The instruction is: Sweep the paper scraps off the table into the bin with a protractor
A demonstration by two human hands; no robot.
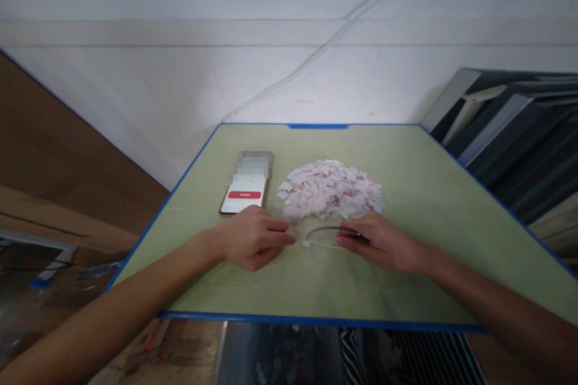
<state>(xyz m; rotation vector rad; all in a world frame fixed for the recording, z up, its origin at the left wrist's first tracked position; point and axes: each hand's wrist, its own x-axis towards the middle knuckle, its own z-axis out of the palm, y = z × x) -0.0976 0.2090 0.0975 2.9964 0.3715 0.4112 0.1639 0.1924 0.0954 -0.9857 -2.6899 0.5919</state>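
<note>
A heap of torn paper scraps (332,189), white with pinkish patches, lies in the middle of the table just beyond my hands. My right hand (383,243) is closed around one end of a clear, curved piece with a thin dark rim (323,228), held low over the table; its exact kind is hard to make out. A small pale bit (306,243) shows at that piece's left end. My left hand (258,239) is beside it with fingers curled and drawn together, near the heap's front left edge. Anything between those fingertips is too blurred to name.
A phone (244,195) with a lit screen and a red button lies left of the heap. The pale green tabletop (428,186) has a blue edge. Behind it stands a white wall with a cable (311,60). Dark folded items (519,126) lean at the right.
</note>
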